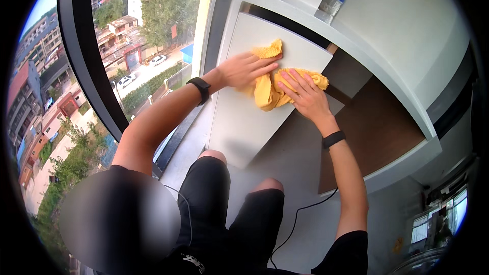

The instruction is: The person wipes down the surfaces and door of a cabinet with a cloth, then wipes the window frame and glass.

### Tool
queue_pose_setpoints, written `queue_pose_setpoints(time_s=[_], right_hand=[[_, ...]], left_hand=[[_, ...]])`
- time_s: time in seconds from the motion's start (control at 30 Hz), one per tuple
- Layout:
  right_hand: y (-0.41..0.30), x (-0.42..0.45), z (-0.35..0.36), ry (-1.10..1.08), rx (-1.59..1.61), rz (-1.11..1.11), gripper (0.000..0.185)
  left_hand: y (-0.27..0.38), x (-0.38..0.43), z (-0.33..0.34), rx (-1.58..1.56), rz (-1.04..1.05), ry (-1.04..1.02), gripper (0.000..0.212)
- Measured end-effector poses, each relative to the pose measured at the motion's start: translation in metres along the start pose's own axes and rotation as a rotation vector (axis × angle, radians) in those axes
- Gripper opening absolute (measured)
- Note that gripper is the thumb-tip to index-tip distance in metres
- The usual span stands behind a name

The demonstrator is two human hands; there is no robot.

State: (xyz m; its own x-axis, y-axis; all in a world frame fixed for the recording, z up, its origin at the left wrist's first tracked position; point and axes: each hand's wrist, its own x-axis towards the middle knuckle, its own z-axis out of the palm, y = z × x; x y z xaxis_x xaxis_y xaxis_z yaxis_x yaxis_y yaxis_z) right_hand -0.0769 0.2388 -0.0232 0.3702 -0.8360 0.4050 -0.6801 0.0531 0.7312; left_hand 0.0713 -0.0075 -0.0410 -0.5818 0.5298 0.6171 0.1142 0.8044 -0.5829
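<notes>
A crumpled yellow cloth (pixel 266 97) lies against the pale face of a cabinet door or panel (pixel 244 122). My left hand (pixel 246 69) rests across the cloth's left part, fingers stretched to the right, with one bunched end showing beyond the fingertips. Over the thicker right part, my right hand (pixel 307 93) holds the cloth down with its fingers spread, close to the panel's right edge. Each wrist wears a black band. Parts of the cloth are hidden under both hands.
Right of the panel is a cabinet opening with a brown base (pixel 374 122) and a curved white frame (pixel 382 61). A plastic bottle (pixel 336 4) stands on the ledge above. A window (pixel 153 26) lies to the left. A thin black cable (pixel 296 217) hangs by my right arm.
</notes>
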Motion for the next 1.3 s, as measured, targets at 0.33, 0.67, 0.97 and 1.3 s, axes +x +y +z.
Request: queue_pose_setpoints(time_s=[0.33, 0.67, 0.97, 1.3], right_hand=[[0.020, 0.032, -0.007, 0.334, -0.026, 0.374, 0.059], [-0.093, -0.058, 0.076, 0.005, -0.061, 0.139, 0.056], [-0.195, -0.124, 0.133, -0.284, -0.006, -0.109, 0.060], [-0.079, -0.034, 0.063, 0.127, -0.044, 0.344, 0.059]], left_hand=[[-0.003, 0.064, -0.004, 0.075, 0.029, 0.393, 0.060], [0.099, -0.066, 0.074, -0.083, 0.147, -0.103, 0.068], [0.153, -0.158, 0.129, -0.180, 0.370, -0.418, 0.049], [0.046, -0.020, 0.054, 0.054, 0.196, 0.129, 0.031]])
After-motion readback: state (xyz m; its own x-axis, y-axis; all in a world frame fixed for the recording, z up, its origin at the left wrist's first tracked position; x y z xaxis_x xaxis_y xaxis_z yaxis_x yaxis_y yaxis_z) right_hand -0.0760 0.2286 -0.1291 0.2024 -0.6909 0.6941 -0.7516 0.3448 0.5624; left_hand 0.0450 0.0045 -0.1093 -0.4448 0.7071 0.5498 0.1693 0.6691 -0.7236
